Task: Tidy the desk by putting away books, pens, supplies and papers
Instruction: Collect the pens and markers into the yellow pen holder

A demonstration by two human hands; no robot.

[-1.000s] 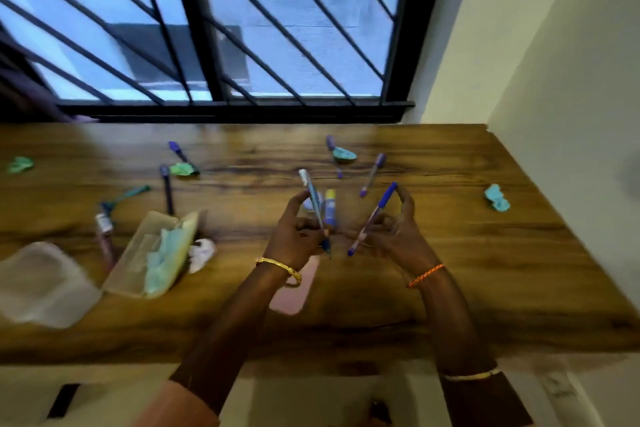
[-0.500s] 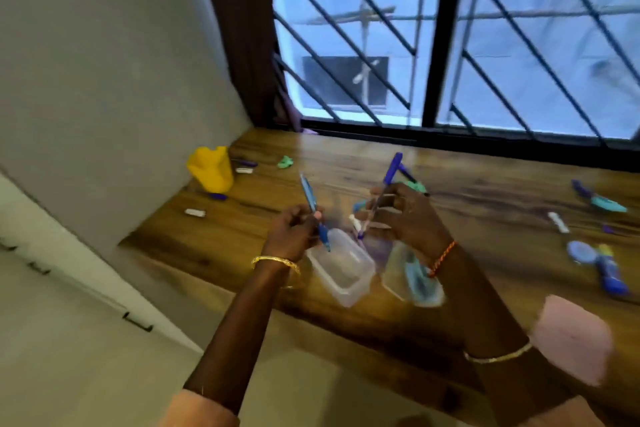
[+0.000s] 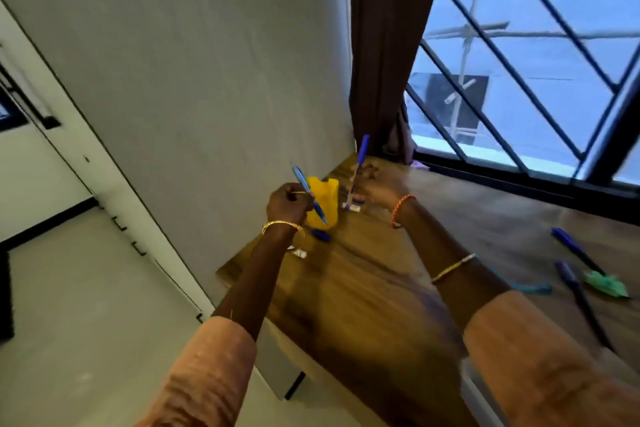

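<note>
Each hand grasps a pen, the left hand a blue pen and the right hand a purple pen, both raised near the yellow cup on the desk, probably for dropping in.

Both my arms reach forward, each hand closed around a pen.

My left hand is curled into a loose fist, knuckles toward me, pinching a blue pen that slants up and to the left above my fingers and down to the right below them; a gold bangle circles that wrist, and a peach sleeve covers my upper arm. My right hand stretches farther out, fingers bent around a purple-capped pen held nearly upright with the cap on top. An orange thread band sits at that wrist, a thin gold bangle lies farther down the forearm, and the same peach sleeve begins near the elbow.
</note>
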